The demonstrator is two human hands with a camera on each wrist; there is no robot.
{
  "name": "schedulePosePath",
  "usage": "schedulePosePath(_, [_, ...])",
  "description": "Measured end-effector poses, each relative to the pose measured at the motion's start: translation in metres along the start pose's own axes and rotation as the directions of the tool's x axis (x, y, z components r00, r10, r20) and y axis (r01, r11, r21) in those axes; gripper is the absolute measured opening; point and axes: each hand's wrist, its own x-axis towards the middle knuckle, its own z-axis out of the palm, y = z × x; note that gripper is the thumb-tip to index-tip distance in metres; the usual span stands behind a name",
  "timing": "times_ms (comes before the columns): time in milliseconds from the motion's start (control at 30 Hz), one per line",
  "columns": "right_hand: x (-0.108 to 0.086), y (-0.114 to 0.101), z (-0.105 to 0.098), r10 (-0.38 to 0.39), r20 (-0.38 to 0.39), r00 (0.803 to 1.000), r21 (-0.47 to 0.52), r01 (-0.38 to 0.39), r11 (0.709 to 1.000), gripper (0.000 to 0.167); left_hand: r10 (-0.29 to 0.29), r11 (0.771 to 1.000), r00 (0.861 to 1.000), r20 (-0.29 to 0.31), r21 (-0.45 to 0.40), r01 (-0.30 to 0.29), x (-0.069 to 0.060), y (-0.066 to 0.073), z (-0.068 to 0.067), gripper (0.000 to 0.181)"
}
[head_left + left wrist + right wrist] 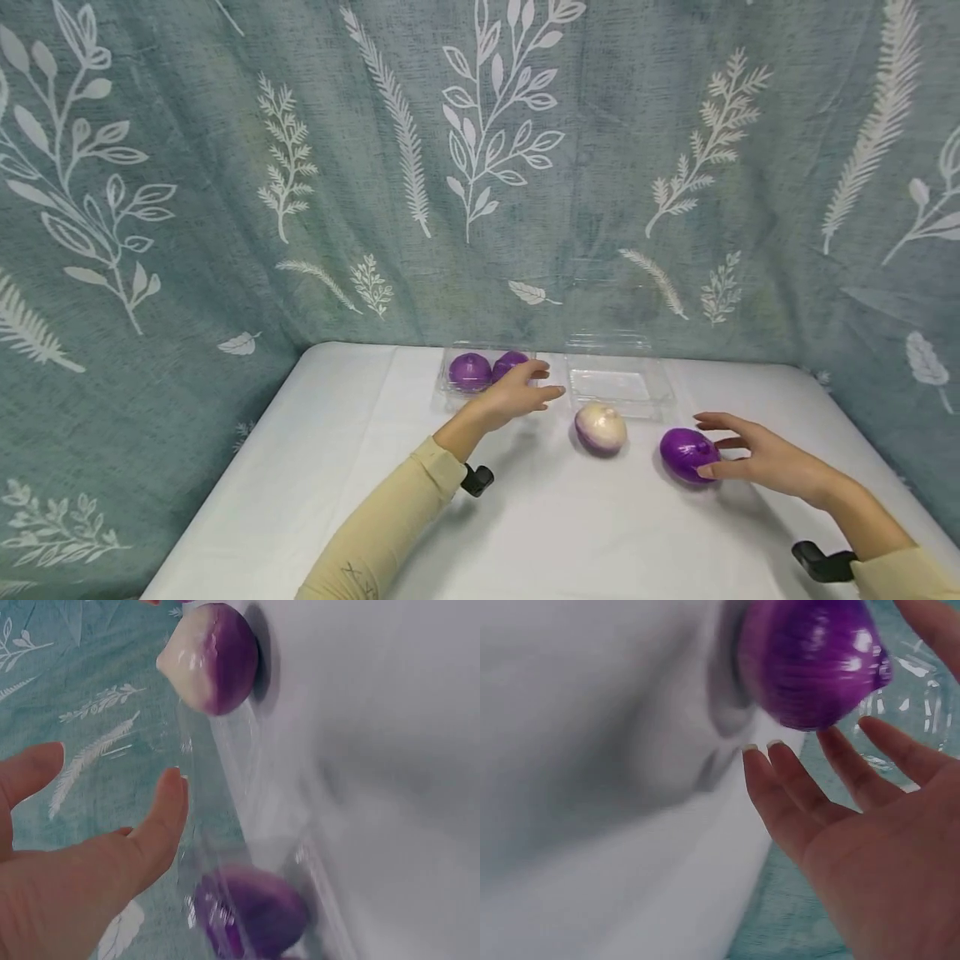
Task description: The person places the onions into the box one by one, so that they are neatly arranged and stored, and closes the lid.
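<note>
Wht table (570, 533), curtain (360, 125) bhd; I log pale onion (601, 429) fronting clear box (609, 386), L hand (510, 395) & R hand (772, 457) (by purple onion (682, 454)) loose, gripping nil.

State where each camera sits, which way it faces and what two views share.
Head: head-worn, facing forward and down at the table; left hand, right hand, sleeves show.
Left wrist: wrist-worn, facing the pale onion and boxed onion; left hand shows.
Right wrist: wrist-worn, facing the purple onion; right hand shows.
Head and right wrist share the purple onion.
</note>
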Motion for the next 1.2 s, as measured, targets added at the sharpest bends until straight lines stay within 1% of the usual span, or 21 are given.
schedulePosePath(100, [0.001,0.008,0.004,0.032,0.025,0.999,0.035,-0.032,0.999,0.085,-0.014,0.999,1.000,0.028,-0.041,0.015,0.007,-0.001,0.009,0.074])
schedulePosePath(233, [0.003,0.015,0.011,0.012,0.045,0.999,0.070,-0.015,0.997,0.086,-0.045,0.996,0.998,0.040,-0.079,0.048,0.012,-0.004,0.021,0.075])
schedulePosePath(300, [0.004,0.018,0.014,-0.007,0.046,0.999,0.080,0.004,0.997,0.085,-0.055,0.994,0.998,0.017,-0.089,0.057,0.016,-0.007,0.027,0.074])
schedulePosePath(400, [0.005,0.021,0.017,-0.015,0.040,0.999,0.087,0.012,0.996,0.084,-0.044,0.995,0.998,-0.045,-0.091,0.040,0.021,-0.010,0.035,0.069])
schedulePosePath(467, [0.007,0.022,0.017,-0.012,0.034,0.999,0.089,0.009,0.996,0.084,-0.031,0.998,0.995,-0.095,-0.063,0.025,0.024,-0.012,0.039,0.064])
schedulePosePath(533, [0.008,0.022,0.017,-0.004,0.027,1.000,0.088,0.001,0.996,0.084,-0.023,0.999,0.991,-0.132,-0.040,0.018,0.028,-0.013,0.043,0.057])
schedulePosePath(600, [0.009,0.022,0.016,-0.001,0.021,1.000,0.087,-0.001,0.996,0.084,-0.016,1.000,0.988,-0.157,-0.023,0.013,0.032,-0.015,0.046,0.051])
schedulePosePath(733, [0.011,0.022,0.016,-0.018,0.009,1.000,0.080,0.017,0.997,0.082,-0.010,1.000,0.979,-0.202,-0.005,0.009,0.039,-0.017,0.050,0.045])
schedulePosePath(867, [0.013,0.021,0.015,-0.066,-0.001,0.998,0.062,0.066,0.996,0.081,-0.001,0.999,0.969,-0.246,0.039,0.010,0.044,-0.019,0.053,0.044])
schedulePosePath(967, [0.013,0.021,0.014,-0.090,-0.004,0.996,0.067,0.090,0.994,0.080,0.007,0.998,0.965,-0.262,0.058,0.009,0.047,-0.019,0.053,0.044])
schedulePosePath(1000, [0.013,0.021,0.014,-0.088,-0.004,0.996,0.074,0.088,0.993,0.079,0.011,0.998,0.965,-0.263,0.059,0.005,0.048,-0.019,0.053,0.044])
schedulePosePath(1200, [0.016,0.025,0.012,-0.082,-0.003,0.997,0.069,0.082,0.994,0.076,0.015,0.999,0.968,-0.249,0.033,-0.007,0.053,-0.020,0.055,0.042])
